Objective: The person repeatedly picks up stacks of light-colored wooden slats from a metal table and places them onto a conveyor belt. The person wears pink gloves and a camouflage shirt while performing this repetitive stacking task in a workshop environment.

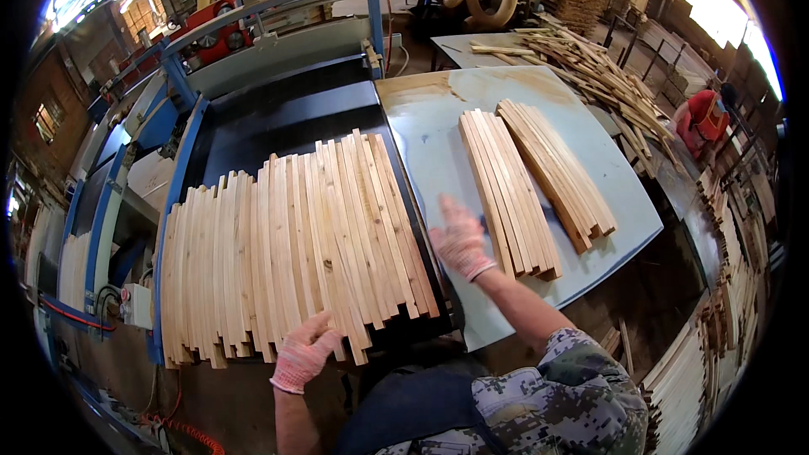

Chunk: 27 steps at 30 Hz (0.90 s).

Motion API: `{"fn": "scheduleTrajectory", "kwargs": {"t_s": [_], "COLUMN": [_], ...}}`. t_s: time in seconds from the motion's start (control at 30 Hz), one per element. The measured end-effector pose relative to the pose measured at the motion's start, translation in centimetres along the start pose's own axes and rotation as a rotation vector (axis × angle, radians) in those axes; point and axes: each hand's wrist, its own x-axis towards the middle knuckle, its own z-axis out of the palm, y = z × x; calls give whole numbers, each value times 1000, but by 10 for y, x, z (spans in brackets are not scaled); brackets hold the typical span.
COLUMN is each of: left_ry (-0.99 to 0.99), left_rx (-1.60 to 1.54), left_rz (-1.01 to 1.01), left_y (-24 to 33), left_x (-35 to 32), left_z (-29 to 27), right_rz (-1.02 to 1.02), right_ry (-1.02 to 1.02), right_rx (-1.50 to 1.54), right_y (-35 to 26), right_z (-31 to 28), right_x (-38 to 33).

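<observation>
A wide row of pale wooden strips (286,244) lies side by side on a black machine bed (278,109), with uneven ends. My left hand (305,354), in a pink-and-white knit glove, is at the near ends of these strips. Its fingers are loosely bent and parted, and it grips no strip that I can see. My right hand (462,238), gloved alike, is over the near left part of a pale blue table, fingers stretched out and nothing in them. Just right of it lies a bundle of strips (510,194). A second bundle (556,173) sits farther right at a slant.
The pale blue table (607,244) adjoins the bed. A blue metal frame (270,7) spans the bed's far end. Loose wood pieces (598,72) are heaped at the far right. Another person in red (701,118) bends at the right. More strips (683,379) are stacked at lower right.
</observation>
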Motion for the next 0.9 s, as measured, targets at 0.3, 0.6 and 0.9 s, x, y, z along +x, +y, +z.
{"fn": "scheduleTrajectory", "kwargs": {"t_s": [0.3, 0.6, 0.9], "left_ry": [279, 1096, 1049], "left_rx": [-396, 535, 1159], "left_rz": [-104, -8, -612], "left_y": [-53, -130, -200], "left_x": [-27, -49, -50], "left_z": [-86, -265, -467], "right_rz": [-74, 115, 15], "right_ry": [145, 144, -64], "right_rx": [-655, -222, 442], "right_y": [106, 9, -34], "right_z": [21, 8, 42], "right_x": [26, 30, 1]}}
